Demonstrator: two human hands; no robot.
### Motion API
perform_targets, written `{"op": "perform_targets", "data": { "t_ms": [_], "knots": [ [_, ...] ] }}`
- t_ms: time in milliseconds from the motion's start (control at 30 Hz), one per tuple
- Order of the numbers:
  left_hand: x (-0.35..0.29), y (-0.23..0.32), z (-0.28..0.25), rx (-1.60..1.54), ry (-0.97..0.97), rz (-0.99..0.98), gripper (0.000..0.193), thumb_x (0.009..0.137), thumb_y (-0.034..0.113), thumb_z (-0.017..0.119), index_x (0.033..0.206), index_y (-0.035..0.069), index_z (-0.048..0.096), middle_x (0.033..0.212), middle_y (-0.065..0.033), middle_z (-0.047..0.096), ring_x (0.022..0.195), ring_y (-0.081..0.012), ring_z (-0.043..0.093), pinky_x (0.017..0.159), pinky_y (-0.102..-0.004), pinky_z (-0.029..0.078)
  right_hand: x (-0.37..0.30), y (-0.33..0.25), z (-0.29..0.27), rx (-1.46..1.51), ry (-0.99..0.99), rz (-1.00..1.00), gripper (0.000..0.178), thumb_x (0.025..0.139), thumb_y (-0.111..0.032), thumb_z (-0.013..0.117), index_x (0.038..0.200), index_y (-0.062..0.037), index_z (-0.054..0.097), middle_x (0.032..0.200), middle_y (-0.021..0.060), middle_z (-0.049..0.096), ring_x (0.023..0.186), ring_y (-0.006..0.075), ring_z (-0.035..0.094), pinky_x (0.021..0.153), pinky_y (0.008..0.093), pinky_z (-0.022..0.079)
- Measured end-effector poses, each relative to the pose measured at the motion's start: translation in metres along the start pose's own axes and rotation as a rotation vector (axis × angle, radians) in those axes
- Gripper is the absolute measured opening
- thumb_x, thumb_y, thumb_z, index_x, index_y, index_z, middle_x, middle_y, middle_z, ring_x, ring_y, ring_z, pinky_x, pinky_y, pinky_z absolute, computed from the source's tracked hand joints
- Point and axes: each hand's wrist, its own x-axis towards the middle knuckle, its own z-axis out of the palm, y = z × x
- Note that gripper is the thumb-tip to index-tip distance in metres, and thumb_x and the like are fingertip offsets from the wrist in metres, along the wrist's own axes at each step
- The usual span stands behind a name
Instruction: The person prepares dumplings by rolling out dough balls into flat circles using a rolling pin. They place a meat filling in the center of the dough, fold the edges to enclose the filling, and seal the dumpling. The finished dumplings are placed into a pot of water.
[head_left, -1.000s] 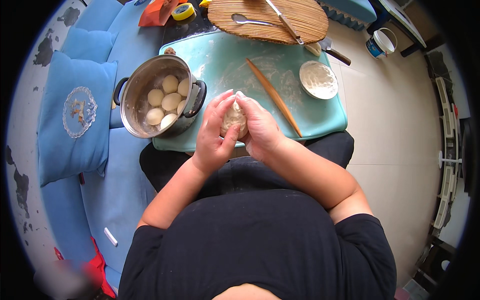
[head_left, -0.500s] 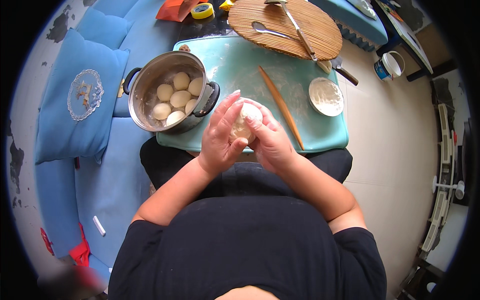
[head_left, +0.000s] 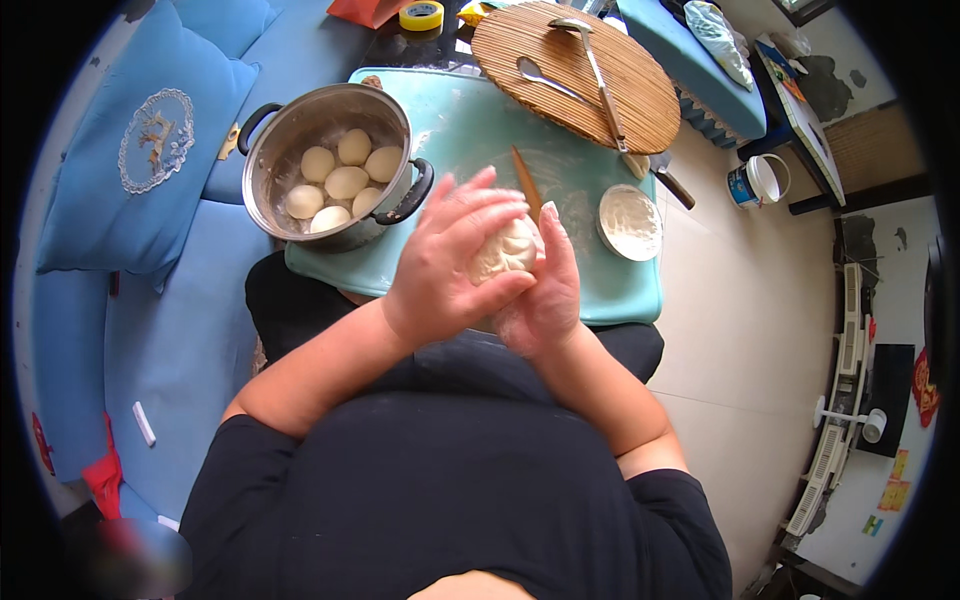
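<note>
A pale pleated dough bun [head_left: 506, 250] is cupped between my two hands above the near edge of a turquoise tabletop [head_left: 455, 115]. My left hand [head_left: 452, 255] curves over its left side, the fingers bent across the top and the thumb along its near side. From the right, my right hand [head_left: 545, 295] supports it, thumb up; part of that hand is hidden behind the bun. Beyond the hands lies a tapered wooden rolling pin [head_left: 526, 178], its near end covered. Several smooth round dough pieces [head_left: 346, 182] sit inside a steel pot [head_left: 268, 170] with black handles, to the left.
A white bowl of flour [head_left: 632, 222] stands at the right. At the back, a slatted wooden mat [head_left: 650, 85] bears a ladle [head_left: 600, 85] and a spoon [head_left: 535, 70]. A dark-handled tool [head_left: 676, 189] pokes out beside it. Yellow tape [head_left: 421, 15], a blue sofa and a bucket [head_left: 750, 183] surround the table.
My left hand has turned further over the bun, and the right hand's thumb has come off its top to point up. The view has shifted slightly.
</note>
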Motion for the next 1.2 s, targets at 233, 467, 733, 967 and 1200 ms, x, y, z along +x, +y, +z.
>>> {"op": "perform_targets", "data": {
  "t_ms": [233, 467, 733, 967, 1200],
  "knots": [
    [-0.011, -0.001, 0.004, 0.278, 0.042, 0.041, 0.055, 0.090, 0.045, 0.044, 0.123, 0.002, 0.055, 0.137, -0.0131, 0.046, 0.134, -0.0344, 0.031, 0.110, -0.0474, 0.004, -0.001, 0.003, 0.002, 0.001, 0.048, 0.050, 0.053, 0.097, -0.047, 0.029, 0.132, -0.0087, 0.040, 0.129, 0.0110, 0.051, 0.117, 0.0250, 0.051, 0.098, 0.0402, 0.042],
    [-0.005, -0.009, -0.008, 0.120, -0.144, -0.037, 0.053, 0.094, 0.044, 0.037, 0.129, 0.008, 0.052, 0.144, -0.0115, 0.036, 0.138, -0.0327, 0.022, 0.110, -0.0488, 0.004, 0.005, 0.005, -0.004, -0.019, 0.137, 0.078, 0.049, 0.097, -0.042, 0.031, 0.129, -0.0072, 0.043, 0.128, 0.0120, 0.051, 0.116, 0.0257, 0.052, 0.098, 0.0398, 0.043],
    [-0.011, -0.012, 0.009, 0.094, 0.070, 0.109, 0.035, 0.091, 0.019, 0.048, 0.115, -0.004, 0.058, 0.120, -0.0195, 0.058, 0.118, -0.0391, 0.049, 0.101, -0.0439, 0.036, 0.009, 0.014, -0.001, -0.083, 0.161, -0.041, 0.045, 0.099, -0.039, 0.027, 0.123, -0.0062, 0.047, 0.122, 0.0099, 0.053, 0.113, 0.0233, 0.053, 0.098, 0.0373, 0.042],
    [-0.015, -0.022, 0.023, -0.225, 0.027, 0.027, 0.024, 0.087, 0.009, 0.050, 0.106, 0.000, 0.062, 0.112, -0.0160, 0.062, 0.116, -0.0332, 0.052, 0.100, -0.0417, 0.038, 0.022, 0.023, -0.039, 0.082, 0.095, -0.017, 0.047, 0.097, -0.048, 0.029, 0.116, -0.0109, 0.051, 0.117, 0.0080, 0.054, 0.111, 0.0204, 0.053, 0.096, 0.0363, 0.044],
    [-0.019, -0.009, 0.032, 0.239, 0.073, 0.036, 0.034, 0.091, 0.026, 0.047, 0.108, -0.001, 0.060, 0.117, -0.0178, 0.058, 0.115, -0.0351, 0.052, 0.102, -0.0451, 0.034, 0.024, 0.021, -0.040, 0.034, 0.146, 0.011, 0.043, 0.097, -0.045, 0.030, 0.114, -0.0115, 0.051, 0.116, 0.0077, 0.055, 0.110, 0.0211, 0.054, 0.094, 0.0367, 0.045]
  ]
}}
